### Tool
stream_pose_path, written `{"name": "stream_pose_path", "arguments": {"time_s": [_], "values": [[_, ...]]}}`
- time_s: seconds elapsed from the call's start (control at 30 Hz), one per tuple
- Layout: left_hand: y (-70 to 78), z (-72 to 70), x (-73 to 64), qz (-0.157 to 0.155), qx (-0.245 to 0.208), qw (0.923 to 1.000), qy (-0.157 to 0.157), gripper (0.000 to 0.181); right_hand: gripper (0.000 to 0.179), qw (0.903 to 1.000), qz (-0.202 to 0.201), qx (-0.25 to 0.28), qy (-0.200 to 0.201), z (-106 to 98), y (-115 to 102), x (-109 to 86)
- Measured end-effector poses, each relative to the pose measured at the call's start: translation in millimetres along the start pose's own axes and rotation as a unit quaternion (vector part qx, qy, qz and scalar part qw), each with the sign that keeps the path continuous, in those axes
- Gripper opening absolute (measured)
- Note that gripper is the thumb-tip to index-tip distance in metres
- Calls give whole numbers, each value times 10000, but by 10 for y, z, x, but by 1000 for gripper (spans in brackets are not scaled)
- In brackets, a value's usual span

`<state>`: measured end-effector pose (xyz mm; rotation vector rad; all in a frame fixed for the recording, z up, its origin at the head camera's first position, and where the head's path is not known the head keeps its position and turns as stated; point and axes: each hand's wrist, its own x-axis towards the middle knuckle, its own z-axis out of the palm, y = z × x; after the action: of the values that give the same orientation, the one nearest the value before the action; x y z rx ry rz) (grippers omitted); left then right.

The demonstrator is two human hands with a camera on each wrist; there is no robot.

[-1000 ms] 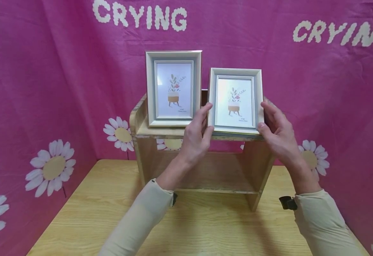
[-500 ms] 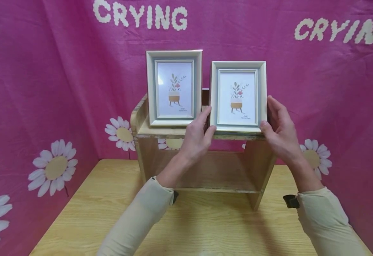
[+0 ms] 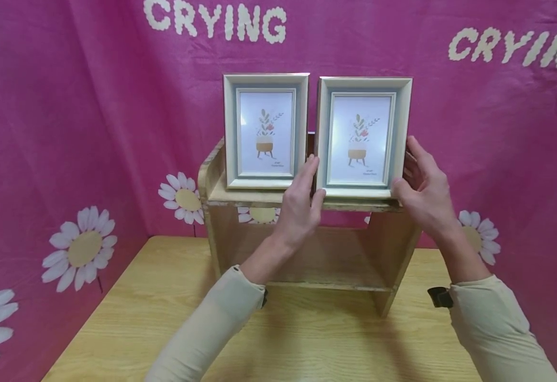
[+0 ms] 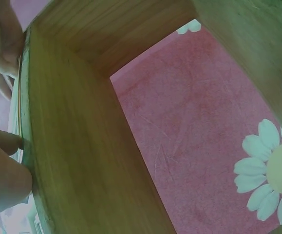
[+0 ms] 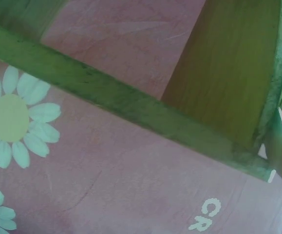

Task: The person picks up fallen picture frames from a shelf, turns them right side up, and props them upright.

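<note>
Two cream picture frames with blue-grey inner borders and potted-plant prints stand side by side on top of a small wooden shelf [image 3: 307, 254]. My left hand [image 3: 299, 201] is at the near-left side of the right picture frame [image 3: 335, 185], its thumb at the lower left corner and its fingers along the left edge. With the thumb in front, my right hand [image 3: 426, 196] holds the same frame's lower right side; its other fingers are partly hidden behind. The left picture frame [image 3: 264, 183] stands just beyond my left fingers. Fingers [image 4: 7, 170] show against the shelf's edge in the left wrist view.
The shelf stands on a light wooden table [image 3: 154, 307]. A pink curtain [image 3: 364, 37] with white daisies and lettering hangs behind and at both sides. The shelf's raised left side [image 3: 210, 170] borders the left frame.
The right picture frame has tilted more upright, its top rising level with the left frame's. My right hand has moved slightly up and right with it; the left hand has shifted little.
</note>
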<state>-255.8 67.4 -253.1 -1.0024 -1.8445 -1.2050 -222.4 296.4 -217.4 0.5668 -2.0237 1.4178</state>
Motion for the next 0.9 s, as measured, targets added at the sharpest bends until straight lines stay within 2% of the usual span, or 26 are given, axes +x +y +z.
{"name": "stream_pose_path", "arguments": {"time_s": [0.23,0.43,0.67,0.9], "values": [[-7,29,-11,326,273,9990,108,51,77,9935,385,-1072,45,-25,-120,42],[-21,41,6,437,399,9980,241,55,84,9888,586,-1371,-80,-22,-212,82],[11,34,24,94,338,9992,196,58,84,9837,765,-1625,66,21,-257,68],[37,39,11,-163,256,9995,50,57,82,9823,561,-1737,419,60,-197,25]]}}
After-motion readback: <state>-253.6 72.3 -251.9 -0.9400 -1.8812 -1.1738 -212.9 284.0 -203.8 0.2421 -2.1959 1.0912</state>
